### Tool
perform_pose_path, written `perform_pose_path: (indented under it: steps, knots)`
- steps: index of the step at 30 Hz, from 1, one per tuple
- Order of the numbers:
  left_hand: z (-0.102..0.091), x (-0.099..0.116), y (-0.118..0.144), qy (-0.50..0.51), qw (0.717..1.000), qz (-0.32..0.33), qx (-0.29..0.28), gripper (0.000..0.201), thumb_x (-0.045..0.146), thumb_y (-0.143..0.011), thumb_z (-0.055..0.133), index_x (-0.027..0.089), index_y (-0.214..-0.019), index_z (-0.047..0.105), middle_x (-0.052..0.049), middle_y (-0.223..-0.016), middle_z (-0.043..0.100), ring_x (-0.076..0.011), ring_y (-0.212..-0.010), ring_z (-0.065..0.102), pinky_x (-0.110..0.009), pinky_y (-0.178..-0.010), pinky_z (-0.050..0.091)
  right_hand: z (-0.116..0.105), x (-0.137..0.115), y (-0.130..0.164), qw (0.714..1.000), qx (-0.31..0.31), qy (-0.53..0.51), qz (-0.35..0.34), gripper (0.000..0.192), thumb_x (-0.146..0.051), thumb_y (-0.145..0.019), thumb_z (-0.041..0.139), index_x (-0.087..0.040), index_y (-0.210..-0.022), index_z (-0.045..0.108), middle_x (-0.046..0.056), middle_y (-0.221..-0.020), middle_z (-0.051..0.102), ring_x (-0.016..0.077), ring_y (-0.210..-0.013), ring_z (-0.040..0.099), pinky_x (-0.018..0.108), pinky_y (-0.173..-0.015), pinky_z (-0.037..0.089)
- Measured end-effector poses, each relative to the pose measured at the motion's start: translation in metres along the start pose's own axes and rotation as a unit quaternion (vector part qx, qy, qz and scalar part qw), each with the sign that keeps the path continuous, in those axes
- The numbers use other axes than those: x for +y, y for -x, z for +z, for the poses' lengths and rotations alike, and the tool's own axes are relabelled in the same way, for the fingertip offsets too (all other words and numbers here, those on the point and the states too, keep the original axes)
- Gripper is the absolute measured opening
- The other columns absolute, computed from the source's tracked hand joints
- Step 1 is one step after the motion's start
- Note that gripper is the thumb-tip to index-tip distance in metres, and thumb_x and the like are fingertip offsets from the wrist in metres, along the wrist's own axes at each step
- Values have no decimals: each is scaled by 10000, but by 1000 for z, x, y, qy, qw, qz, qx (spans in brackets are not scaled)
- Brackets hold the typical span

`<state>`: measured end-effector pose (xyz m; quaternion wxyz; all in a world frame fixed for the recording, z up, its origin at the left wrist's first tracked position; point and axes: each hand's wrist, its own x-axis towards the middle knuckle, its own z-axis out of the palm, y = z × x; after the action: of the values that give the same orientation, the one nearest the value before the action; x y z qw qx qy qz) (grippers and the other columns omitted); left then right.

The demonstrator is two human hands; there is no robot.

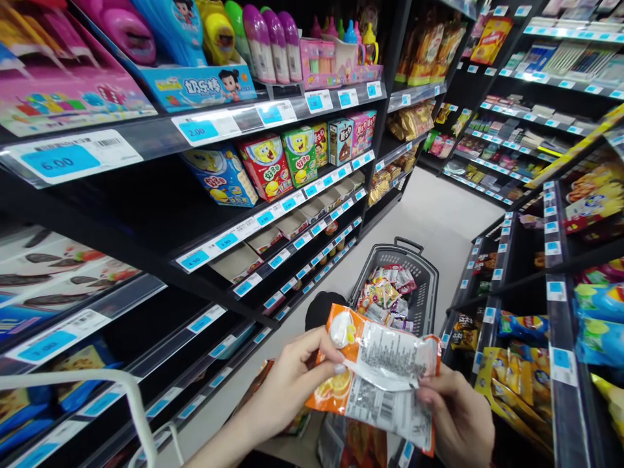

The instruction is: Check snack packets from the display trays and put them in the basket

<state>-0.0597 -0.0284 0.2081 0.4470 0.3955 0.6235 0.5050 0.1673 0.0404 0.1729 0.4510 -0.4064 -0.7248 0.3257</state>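
An orange and silver snack packet (385,380) is held up between both hands, its printed back with a barcode facing me. My left hand (297,374) pinches its left part between thumb and forefinger, near the raised middle seam. On the right edge, my right hand (455,413) grips the packet with bent fingers. Beyond it on the floor stands a dark grey shopping basket (426,292) with several small colourful packets (387,289) inside. The lower part of the basket is hidden behind the packet.
Shelves with blue price tags (277,112) run along the left, holding cartoon snack boxes (266,166). Bagged snacks (519,383) fill the right-hand shelves. A white metal rail (131,390) curves in at lower left. Pale floor (443,201) runs down the aisle.
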Motion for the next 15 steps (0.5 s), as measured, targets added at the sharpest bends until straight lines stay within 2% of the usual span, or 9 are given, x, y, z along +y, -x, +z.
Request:
perform_pose_path:
  steps: [4, 9, 12, 15]
  knots:
    - [3, 3, 4, 2, 999, -36, -13, 158, 247, -788, 642, 168, -666, 579, -2, -723, 621, -150, -688, 549, -251, -633, 403, 1, -6, 0, 998, 2, 31, 62, 406, -551, -862, 569, -237, -606, 592, 8, -553, 636, 134, -449, 558, 244, -468, 394]
    - [9, -3, -2, 111, 989, -94, -12, 167, 228, -702, 729, 157, -672, 580, 20, -684, 587, -124, -643, 538, -226, -599, 409, 1, -5, 0, 988, -4, -79, 131, 327, -474, -776, 711, -224, -604, 591, -22, -519, 567, 104, -438, 487, 207, -443, 372]
    - [11, -7, -7, 212, 969, -113, -58, 227, 254, -664, 785, 172, -737, 587, 36, -666, 612, -116, -610, 566, -212, -581, 435, -2, 2, -1, 977, 0, -133, 169, 209, -413, -714, 779, -237, -714, 666, -7, -582, 620, 121, -482, 541, 195, -446, 421]
    - [6, -8, -9, 241, 959, -131, -78, 152, 250, -689, 773, 149, -716, 662, 13, -675, 659, -100, -613, 586, -186, -589, 444, -10, 11, -2, 967, -44, -170, 186, 210, -438, -717, 764, -240, -665, 721, 41, -619, 685, 182, -566, 635, 237, -506, 497]
